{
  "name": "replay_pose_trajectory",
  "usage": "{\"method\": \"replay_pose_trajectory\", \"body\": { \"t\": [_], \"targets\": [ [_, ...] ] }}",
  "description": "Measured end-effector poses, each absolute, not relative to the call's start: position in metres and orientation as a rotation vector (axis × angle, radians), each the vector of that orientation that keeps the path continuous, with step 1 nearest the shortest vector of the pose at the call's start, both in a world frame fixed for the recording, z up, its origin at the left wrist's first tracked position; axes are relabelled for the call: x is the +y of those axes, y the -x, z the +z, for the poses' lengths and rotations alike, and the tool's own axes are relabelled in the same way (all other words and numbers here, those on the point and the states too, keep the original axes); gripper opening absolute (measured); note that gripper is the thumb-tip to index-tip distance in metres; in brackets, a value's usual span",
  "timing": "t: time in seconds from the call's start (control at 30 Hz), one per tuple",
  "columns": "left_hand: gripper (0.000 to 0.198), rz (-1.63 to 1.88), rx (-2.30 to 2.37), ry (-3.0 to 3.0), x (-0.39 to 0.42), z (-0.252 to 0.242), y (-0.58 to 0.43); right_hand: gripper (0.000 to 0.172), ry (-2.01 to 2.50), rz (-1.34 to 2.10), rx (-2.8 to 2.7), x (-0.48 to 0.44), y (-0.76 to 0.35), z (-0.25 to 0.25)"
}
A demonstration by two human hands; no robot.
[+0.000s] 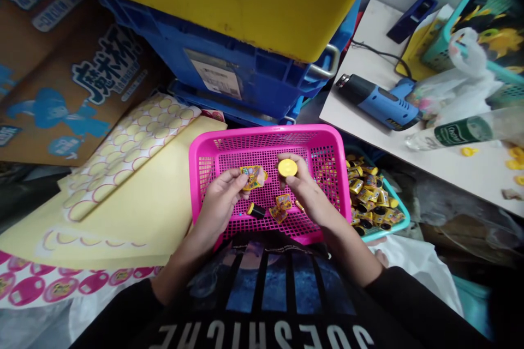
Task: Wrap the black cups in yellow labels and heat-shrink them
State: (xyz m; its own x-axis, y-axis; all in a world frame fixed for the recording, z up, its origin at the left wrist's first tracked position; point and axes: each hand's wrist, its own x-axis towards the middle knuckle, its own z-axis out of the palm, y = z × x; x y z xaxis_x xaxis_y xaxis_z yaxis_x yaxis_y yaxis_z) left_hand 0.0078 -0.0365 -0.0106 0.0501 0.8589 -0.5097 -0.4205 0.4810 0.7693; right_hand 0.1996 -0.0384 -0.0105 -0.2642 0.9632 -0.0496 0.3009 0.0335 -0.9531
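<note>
A pink plastic basket (266, 132) sits in front of my body, with both hands over it. My left hand (219, 196) pinches a yellow printed sleeve (252, 176) between thumb and fingers. Between the fingers of my right hand (305, 188) is a small container with a round yellow lid (287, 168), its lid facing up at me; its lower part is mostly hidden. Inside the basket lie a black container with a yellow lid (256, 210) on its side and a few loose printed sleeves (280, 207). The hands are apart.
At the right, a teal basket (403, 223) holds several wrapped containers (374, 196). A blue heat gun (379, 101) and a clear bottle (454, 133) lie on the white table (446, 174). Blue crates (237, 65) stand ahead; sticker sheets (135, 142) and a cardboard box (69, 87) are left.
</note>
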Motion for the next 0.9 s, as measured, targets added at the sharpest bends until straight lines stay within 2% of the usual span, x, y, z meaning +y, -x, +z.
{"method": "replay_pose_trajectory", "body": {
  "t": [0.13, 0.37, 0.63, 0.77, 0.9],
  "targets": [
    [0.018, 1.045, 1.134, -0.486, -0.037, -0.008, -0.009, 0.041, 1.179, 1.254, -1.475, -0.04, -0.196, 0.0],
    [0.02, 1.108, 1.14, -0.496, -0.036, -0.002, -0.013, 0.033, 1.21, 0.945, -1.723, -0.042, -0.198, 0.0],
    [0.028, 1.07, 1.093, -0.726, -0.04, -0.004, -0.019, 0.043, 1.31, 1.101, -1.499, -0.045, -0.192, -0.011],
    [0.041, 0.993, 1.115, -0.78, -0.04, 0.002, -0.026, 0.037, 1.374, 0.988, -1.484, -0.051, -0.184, -0.02],
    [0.029, 1.014, 1.135, -0.687, -0.039, 0.002, -0.025, 0.042, 1.211, 1.111, -1.571, -0.056, -0.19, -0.018]
  ]
}}
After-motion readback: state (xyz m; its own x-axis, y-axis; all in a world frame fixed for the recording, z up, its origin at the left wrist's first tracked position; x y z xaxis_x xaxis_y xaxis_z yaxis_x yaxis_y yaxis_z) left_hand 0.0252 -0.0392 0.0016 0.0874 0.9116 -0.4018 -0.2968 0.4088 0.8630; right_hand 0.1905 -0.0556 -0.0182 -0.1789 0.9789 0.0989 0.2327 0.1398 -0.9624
